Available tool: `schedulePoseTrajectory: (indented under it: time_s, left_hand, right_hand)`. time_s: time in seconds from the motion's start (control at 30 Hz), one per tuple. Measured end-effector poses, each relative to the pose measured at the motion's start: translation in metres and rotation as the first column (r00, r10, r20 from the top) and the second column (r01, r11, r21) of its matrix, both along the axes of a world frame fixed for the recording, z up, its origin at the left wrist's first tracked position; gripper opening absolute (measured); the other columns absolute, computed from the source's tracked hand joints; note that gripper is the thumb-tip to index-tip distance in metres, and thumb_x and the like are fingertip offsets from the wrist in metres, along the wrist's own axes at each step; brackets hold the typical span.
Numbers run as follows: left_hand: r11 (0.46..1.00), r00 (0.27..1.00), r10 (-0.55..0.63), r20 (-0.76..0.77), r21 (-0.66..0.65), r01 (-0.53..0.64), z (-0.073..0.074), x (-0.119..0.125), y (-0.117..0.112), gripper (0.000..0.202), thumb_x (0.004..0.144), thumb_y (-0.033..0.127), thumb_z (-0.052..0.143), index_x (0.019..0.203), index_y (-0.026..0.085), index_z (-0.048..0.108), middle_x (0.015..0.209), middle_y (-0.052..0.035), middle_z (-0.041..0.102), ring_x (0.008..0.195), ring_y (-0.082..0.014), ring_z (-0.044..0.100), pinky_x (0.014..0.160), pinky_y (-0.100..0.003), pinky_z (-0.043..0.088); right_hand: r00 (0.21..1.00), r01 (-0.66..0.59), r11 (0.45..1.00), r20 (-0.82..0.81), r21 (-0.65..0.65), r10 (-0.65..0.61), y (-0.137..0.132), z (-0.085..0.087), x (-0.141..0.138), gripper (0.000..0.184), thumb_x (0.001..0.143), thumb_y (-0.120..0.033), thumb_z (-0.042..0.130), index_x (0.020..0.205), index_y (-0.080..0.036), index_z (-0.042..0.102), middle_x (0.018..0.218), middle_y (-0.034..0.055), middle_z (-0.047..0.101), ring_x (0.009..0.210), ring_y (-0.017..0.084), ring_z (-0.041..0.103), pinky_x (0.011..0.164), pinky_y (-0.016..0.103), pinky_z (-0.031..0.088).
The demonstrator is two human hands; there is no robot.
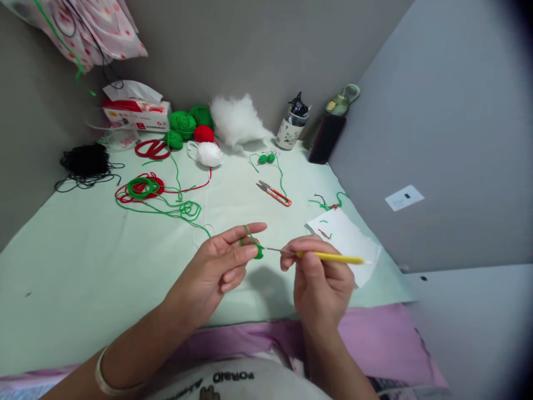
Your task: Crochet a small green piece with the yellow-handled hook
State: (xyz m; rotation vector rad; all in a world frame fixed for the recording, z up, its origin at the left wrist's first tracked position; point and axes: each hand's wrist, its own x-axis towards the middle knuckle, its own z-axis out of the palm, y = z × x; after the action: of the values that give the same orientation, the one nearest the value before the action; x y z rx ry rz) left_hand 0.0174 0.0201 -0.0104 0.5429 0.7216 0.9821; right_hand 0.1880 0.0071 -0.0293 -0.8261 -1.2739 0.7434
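Pale green sheet (83, 266) – left hand (216, 266) pinching green crochet piece (259, 253), right hand (320, 278) gripping hook (316, 255)

crochet hook (333, 257) handle is finished in yellow; crochet piece (259, 253) is worked in green. yarn ball (204, 133) is dyed red, yarn tangle (85, 160) black. sheet (83, 266) is coloured pale mint.

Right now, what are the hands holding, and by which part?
The left hand pinches a small green crochet piece at its edge, green yarn looped over the forefinger. The right hand grips a crochet hook by its yellow handle.
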Motion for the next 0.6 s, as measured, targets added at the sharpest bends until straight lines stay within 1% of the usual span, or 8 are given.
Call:
schedulePoseTrajectory:
  time_s: [0.07, 0.13, 0.2, 0.27, 0.4, 0.5, 0.6]
  left_hand:
    - [0.998, 0.996, 0.035, -0.078, 0.051, -0.031, 0.0, 0.0016, -0.0027, 0.031, 0.081, 0.025, 0.091, 0.112, 0.024, 0.084, 0.085, 0.0033, 0.063, 0.044, 0.0033, 0.032, 0.041, -0.014, 0.023]
    - [0.994, 0.986, 0.069, -0.149, 0.097, -0.054, -0.0006, 0.0035, -0.0056, 0.031, 0.083, 0.028, 0.09, 0.113, 0.026, 0.083, 0.09, 0.0019, 0.066, 0.045, 0.0023, 0.035, 0.041, -0.015, 0.024]
    - [0.99, 0.978, 0.076, -0.194, 0.129, -0.051, -0.0012, 0.0044, -0.0075, 0.032, 0.087, 0.032, 0.087, 0.117, 0.026, 0.082, 0.091, 0.0011, 0.067, 0.046, 0.001, 0.037, 0.042, -0.017, 0.026]
    - [0.989, 0.975, 0.066, -0.211, 0.14, -0.036, -0.0012, 0.0041, -0.008, 0.031, 0.089, 0.033, 0.085, 0.118, 0.025, 0.082, 0.088, 0.001, 0.066, 0.046, -0.0003, 0.036, 0.043, -0.018, 0.027]
    - [0.991, 0.974, 0.06, -0.218, 0.126, -0.033, 0.0011, 0.0019, -0.0068, 0.029, 0.086, 0.032, 0.086, 0.114, 0.025, 0.082, 0.083, 0.0023, 0.063, 0.047, -0.0016, 0.033, 0.043, -0.02, 0.024]
    - [0.991, 0.97, 0.065, -0.232, 0.132, -0.034, 0.003, 0.0001, -0.0061, 0.031, 0.085, 0.032, 0.086, 0.114, 0.024, 0.082, 0.08, 0.0034, 0.059, 0.048, -0.0028, 0.03, 0.043, -0.022, 0.022]
    - [0.987, 0.956, 0.075, -0.282, 0.161, -0.03, 0.0036, -0.0012, -0.0068, 0.029, 0.087, 0.031, 0.084, 0.116, 0.026, 0.082, 0.076, 0.0045, 0.055, 0.05, -0.0043, 0.029, 0.045, -0.022, 0.021]
  right_hand:
    - [0.99, -0.111, 0.991, -0.098, -0.075, 0.103, 0.0026, -0.0002, -0.0031, 0.017, 0.104, -0.026, 0.065, 0.101, -0.028, 0.082, 0.091, 0.0026, 0.075, 0.071, 0.014, 0.068, 0.063, 0.029, 0.057]
    - [0.983, -0.154, 0.982, -0.117, -0.109, 0.141, 0.0041, -0.002, -0.0052, 0.015, 0.103, -0.028, 0.068, 0.101, -0.028, 0.083, 0.096, 0.0037, 0.078, 0.075, 0.014, 0.069, 0.066, 0.028, 0.058]
    - [0.985, -0.137, 0.981, -0.124, -0.134, 0.12, 0.0052, -0.003, -0.0055, 0.015, 0.103, -0.029, 0.068, 0.101, -0.028, 0.083, 0.096, 0.0037, 0.079, 0.075, 0.014, 0.069, 0.067, 0.028, 0.058]
    - [0.982, -0.133, 0.979, -0.157, -0.156, 0.108, 0.0064, -0.0021, -0.0046, 0.015, 0.103, -0.031, 0.068, 0.099, -0.026, 0.082, 0.092, 0.0032, 0.079, 0.07, 0.013, 0.069, 0.065, 0.027, 0.058]
    - [0.969, -0.166, 0.973, -0.21, -0.161, 0.13, 0.0084, 0.0031, -0.0031, 0.02, 0.104, -0.034, 0.066, 0.095, -0.022, 0.079, 0.087, 0.0034, 0.078, 0.065, 0.013, 0.07, 0.061, 0.027, 0.061]
    - [0.978, -0.153, 0.974, -0.165, -0.164, 0.126, 0.0069, 0.0053, -0.0029, 0.024, 0.107, -0.035, 0.06, 0.096, -0.021, 0.076, 0.089, 0.0042, 0.079, 0.066, 0.014, 0.072, 0.064, 0.029, 0.063]
    - [0.991, -0.119, 0.983, -0.079, -0.141, 0.109, 0.0025, 0.0062, -0.0019, 0.022, 0.109, -0.031, 0.056, 0.099, -0.023, 0.074, 0.093, 0.0033, 0.08, 0.071, 0.014, 0.073, 0.068, 0.03, 0.063]
